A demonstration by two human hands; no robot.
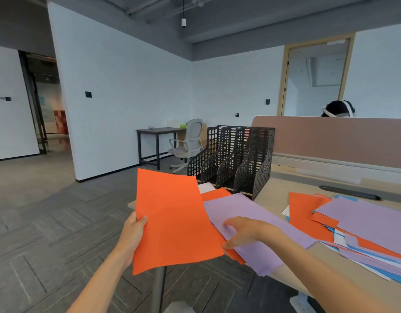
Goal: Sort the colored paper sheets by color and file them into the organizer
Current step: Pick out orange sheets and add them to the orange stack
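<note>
My left hand [133, 236] grips the left edge of an orange sheet [172, 220], held up over the desk's left corner. My right hand [244, 231] rests on a purple stack [258, 222] at the desk corner, thumb under the stack's edge and fingers on top. Orange sheets [214, 194] lie under that purple stack. A black perforated organizer [231, 159] with several slots stands at the back of the desk, beyond both hands. To the right lies a mixed pile [353, 224] of purple, orange, blue and white sheets.
The light wooden desk [271, 195] ends just left of the stacks, with a grey floor below. A brown partition [339, 141] runs behind the desk, a person's head showing above it. A white office chair [188, 143] and small dark table [159, 132] stand farther back.
</note>
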